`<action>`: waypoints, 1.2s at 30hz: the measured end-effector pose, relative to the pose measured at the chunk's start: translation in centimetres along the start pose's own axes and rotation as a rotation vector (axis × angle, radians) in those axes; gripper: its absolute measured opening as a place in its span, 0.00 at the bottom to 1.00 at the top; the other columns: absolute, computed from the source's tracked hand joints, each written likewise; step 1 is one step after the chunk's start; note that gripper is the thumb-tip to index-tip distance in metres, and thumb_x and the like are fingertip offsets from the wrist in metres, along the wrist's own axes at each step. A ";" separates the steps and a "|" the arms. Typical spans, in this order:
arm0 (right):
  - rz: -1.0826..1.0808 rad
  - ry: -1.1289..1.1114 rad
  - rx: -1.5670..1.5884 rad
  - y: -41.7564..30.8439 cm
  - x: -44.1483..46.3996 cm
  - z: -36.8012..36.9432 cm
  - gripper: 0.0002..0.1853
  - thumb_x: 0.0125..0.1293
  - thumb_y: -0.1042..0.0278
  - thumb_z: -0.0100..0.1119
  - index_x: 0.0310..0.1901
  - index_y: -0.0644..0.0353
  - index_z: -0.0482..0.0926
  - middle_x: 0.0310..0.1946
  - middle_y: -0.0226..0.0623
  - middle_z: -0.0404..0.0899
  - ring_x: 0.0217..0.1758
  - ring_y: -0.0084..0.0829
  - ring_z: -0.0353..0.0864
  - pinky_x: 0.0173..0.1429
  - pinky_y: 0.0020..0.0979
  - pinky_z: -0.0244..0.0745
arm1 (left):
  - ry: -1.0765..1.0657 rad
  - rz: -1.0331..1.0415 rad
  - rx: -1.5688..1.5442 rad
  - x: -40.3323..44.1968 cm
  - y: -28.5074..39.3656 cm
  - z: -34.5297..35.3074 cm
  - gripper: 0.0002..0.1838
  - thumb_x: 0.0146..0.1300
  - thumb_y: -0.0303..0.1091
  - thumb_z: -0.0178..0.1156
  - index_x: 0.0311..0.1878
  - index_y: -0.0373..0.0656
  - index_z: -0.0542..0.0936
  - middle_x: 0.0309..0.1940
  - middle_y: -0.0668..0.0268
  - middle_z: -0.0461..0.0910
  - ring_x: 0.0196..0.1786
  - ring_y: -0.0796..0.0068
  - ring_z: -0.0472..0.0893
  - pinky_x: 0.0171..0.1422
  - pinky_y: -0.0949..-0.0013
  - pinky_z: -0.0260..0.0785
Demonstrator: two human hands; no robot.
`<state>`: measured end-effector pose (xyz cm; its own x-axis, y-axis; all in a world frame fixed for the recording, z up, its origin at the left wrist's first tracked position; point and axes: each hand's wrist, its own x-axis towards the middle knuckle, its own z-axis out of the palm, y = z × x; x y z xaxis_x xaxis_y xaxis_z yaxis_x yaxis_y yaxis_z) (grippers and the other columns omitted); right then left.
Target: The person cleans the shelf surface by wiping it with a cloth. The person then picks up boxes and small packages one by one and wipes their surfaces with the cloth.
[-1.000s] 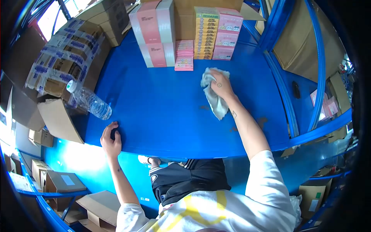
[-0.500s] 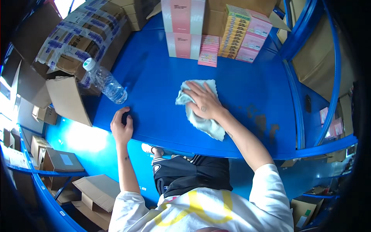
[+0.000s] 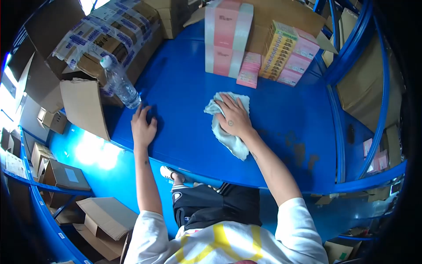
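Note:
My right hand (image 3: 234,118) lies flat on a pale, ribbed cloth (image 3: 235,147), fingers stretched and slightly spread, pressing it against the blue shelf surface (image 3: 180,88). Part of the cloth is hidden under the palm. At the left, my left hand (image 3: 144,127) is open, with its fingers loosely curved and apart. Its fingertips are at the base of a clear plastic bottle (image 3: 121,86) with a white cap; whether they touch it I cannot tell. The bottle stands beside an open carton's flap (image 3: 85,105).
Pink-and-white boxes (image 3: 226,35), flat pink packets (image 3: 249,72), yellow boxes (image 3: 278,53) and small pink boxes (image 3: 299,59) stand at the back. A taped carton (image 3: 105,37) sits at the left. Brown stains (image 3: 300,154) mark the surface right of the cloth. Blue posts (image 3: 338,132) bound the right side.
My left hand has moved forward to the bottle's base and its fingers have straightened somewhat. My right hand stays on the cloth. The whole view has turned slightly.

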<state>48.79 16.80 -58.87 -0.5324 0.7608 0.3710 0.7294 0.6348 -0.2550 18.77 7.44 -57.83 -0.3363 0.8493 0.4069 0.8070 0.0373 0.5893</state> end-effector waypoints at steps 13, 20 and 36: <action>-0.025 -0.039 -0.028 0.0 5.0 3.6 0.28 0.67 0.57 0.47 0.67 0.57 0.68 0.73 0.43 0.60 0.78 0.43 0.51 0.76 0.60 0.40 | 0.085 -0.185 -0.485 0.8 -1.0 -0.8 0.12 0.59 0.23 0.55 0.45 0.38 0.82 0.42 0.59 0.82 0.41 0.65 0.80 0.50 0.70 0.71; 0.176 0.222 -0.061 -3.3 11.0 7.7 0.20 0.61 0.69 0.50 0.56 0.55 0.78 0.64 0.38 0.72 0.68 0.39 0.69 0.72 0.49 0.57 | 0.057 -0.170 -0.405 0.9 -1.1 -2.3 0.11 0.61 0.22 0.52 0.44 0.38 0.81 0.36 0.62 0.82 0.36 0.70 0.79 0.45 0.73 0.70; -0.097 -0.029 0.035 -0.1 3.8 1.8 0.25 0.65 0.59 0.50 0.62 0.58 0.73 0.71 0.42 0.63 0.75 0.41 0.58 0.75 0.51 0.50 | 0.057 -0.148 -0.588 1.3 -1.7 -0.5 0.10 0.62 0.23 0.52 0.43 0.36 0.81 0.35 0.61 0.82 0.37 0.73 0.78 0.45 0.75 0.69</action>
<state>45.91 19.85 -58.99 -0.6125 0.6989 0.3694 0.6586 0.7096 -0.2505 16.73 8.16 -57.94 -0.4630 0.8273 0.3181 0.3513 -0.1581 0.9228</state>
